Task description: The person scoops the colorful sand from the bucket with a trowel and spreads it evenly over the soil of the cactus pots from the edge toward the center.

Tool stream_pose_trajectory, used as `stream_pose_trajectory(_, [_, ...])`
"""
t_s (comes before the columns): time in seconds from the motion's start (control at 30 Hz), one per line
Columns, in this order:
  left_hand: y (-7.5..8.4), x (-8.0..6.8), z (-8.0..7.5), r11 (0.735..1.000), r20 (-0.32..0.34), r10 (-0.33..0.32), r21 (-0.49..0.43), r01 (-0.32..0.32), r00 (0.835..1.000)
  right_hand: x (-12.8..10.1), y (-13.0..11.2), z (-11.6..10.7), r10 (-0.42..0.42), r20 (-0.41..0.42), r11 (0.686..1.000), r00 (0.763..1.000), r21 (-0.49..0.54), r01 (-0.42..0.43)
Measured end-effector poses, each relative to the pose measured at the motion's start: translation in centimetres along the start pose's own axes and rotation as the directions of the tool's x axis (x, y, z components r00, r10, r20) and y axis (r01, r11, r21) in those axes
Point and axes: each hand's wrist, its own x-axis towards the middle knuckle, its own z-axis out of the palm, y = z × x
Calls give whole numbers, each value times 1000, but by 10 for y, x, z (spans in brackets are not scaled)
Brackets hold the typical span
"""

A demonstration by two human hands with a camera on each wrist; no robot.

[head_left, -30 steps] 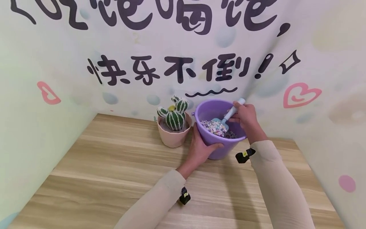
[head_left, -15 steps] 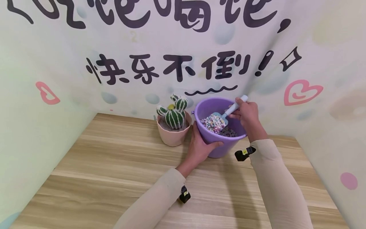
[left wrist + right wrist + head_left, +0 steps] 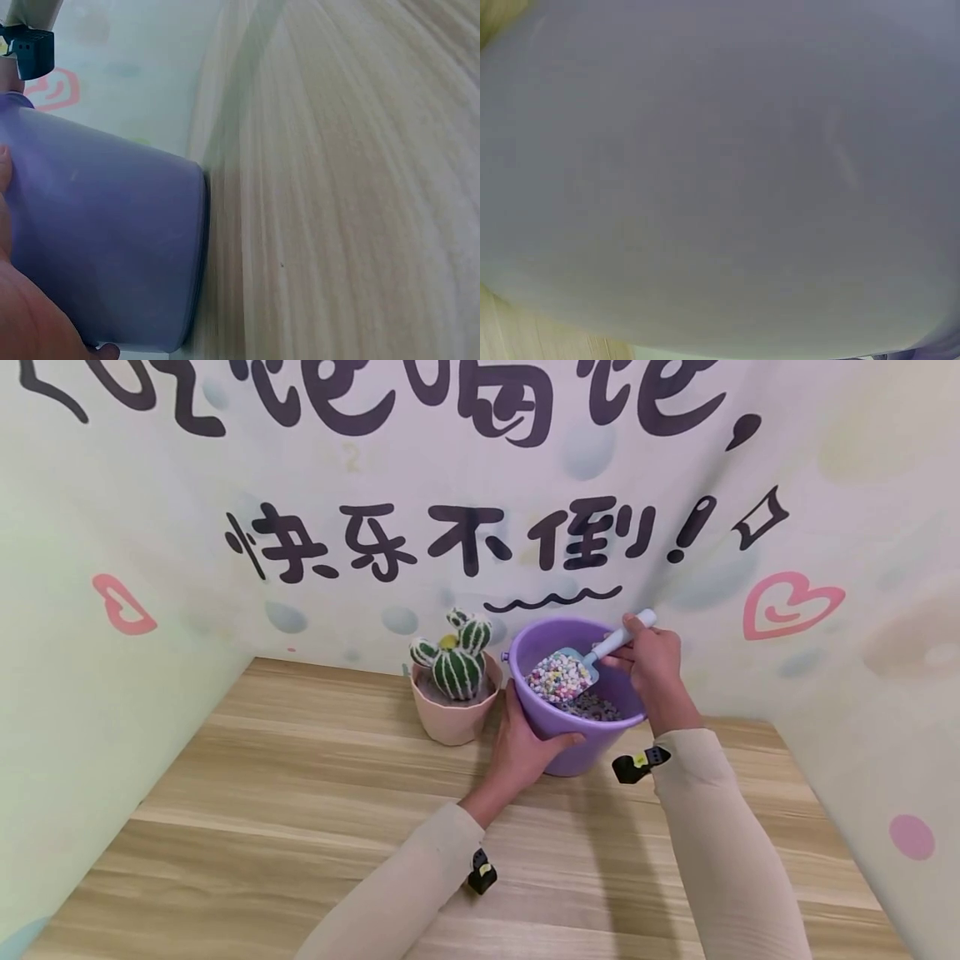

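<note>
Since the earlier frame, we see the scoop (image 3: 609, 645) swung slightly rightward. Our right hand (image 3: 654, 660), nearer, grips its handle with curled fingers; the blade, heaped with pebbles (image 3: 558, 678), slants down-left inside the bucket (image 3: 600, 748) our left hand (image 3: 523, 747) holds.

Scoop (image 3: 611, 642) partly hidden under pebbles (image 3: 557, 678); left grip (image 3: 30, 319) cropped in left wrist view; bucket (image 3: 727, 180) blurred in right.

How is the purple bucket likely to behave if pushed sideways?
The purple bucket narrows toward its base, so a push near the rim would probably tip it more readily than one low down. The loose granules in its bottom may steady it slightly, though they could shift. Its smooth-looking wall might be somewhat slippery under the left hand.
</note>
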Motion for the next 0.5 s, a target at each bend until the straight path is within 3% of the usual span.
stream_pose_trajectory(0.3, [0, -6, -17, 997, 64, -33, 73, 28, 997, -2, -1, 0, -10, -55, 1000, 998, 1, 10])
stream_pose_trajectory(0.5, [1, -12, -26, 996, 71, -7, 87, 1, 997, -5, -7, 0, -9, -84, 1000, 996, 0, 9])
